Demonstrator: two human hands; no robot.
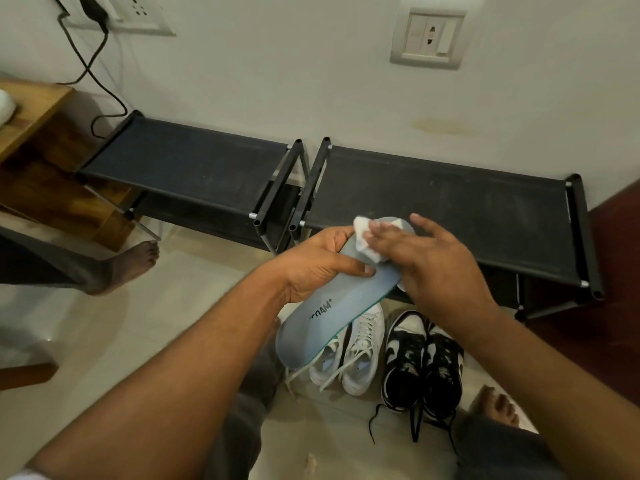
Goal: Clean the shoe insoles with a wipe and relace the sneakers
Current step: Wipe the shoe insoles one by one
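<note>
Pinching the light, bendy insole [332, 306] mid-frame with my left hand [311, 268] at its stiffer arch, I am pressing the soft wipe [363, 237] onto the toe end under my right hand's [436, 268] flat fingers [381, 233], above the sneakers [384, 358].

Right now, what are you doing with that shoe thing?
A person is cleaning a grey-blue insole. The left hand grips it by its edge, and the right hand presses a white wipe against its upper end. Below, on the floor, sit a pair of white sneakers and a pair of black-and-white sneakers, both with loose laces. So the wiping is under way and the relacing is not yet done.
</note>
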